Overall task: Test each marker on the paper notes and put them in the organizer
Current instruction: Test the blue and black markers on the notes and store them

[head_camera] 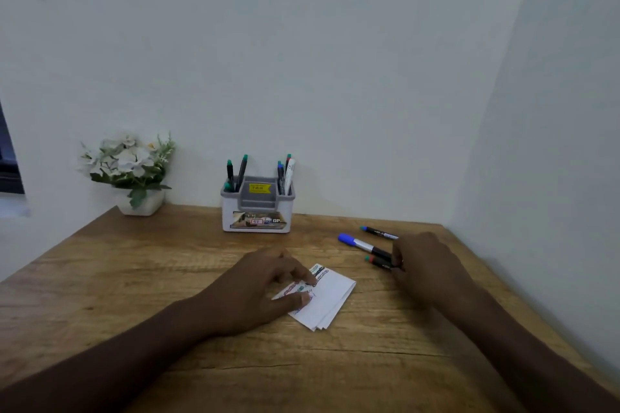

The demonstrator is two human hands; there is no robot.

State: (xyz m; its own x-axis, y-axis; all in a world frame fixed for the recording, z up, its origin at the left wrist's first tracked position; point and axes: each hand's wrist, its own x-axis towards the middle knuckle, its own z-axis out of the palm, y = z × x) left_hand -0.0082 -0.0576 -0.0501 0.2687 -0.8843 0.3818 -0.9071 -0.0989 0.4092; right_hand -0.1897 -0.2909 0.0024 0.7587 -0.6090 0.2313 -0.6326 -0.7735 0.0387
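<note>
the left hand (265,282) lies open, fingertips pinning the stack of paper notes (323,300) near centre of the wooden counter (134,278). the right hand (424,265) curls over the ends of three loose markers to the right; whether it grips the green-capped marker (377,261) i cannot tell. the blue-capped marker (360,244) and a further marker (379,232) lie beside it. best to lift one only, keep the notes pinned, then drop it in the organizer (257,208) at the far wall. a potted plant (129,171) sits far left; walls are plain and pale.
</note>
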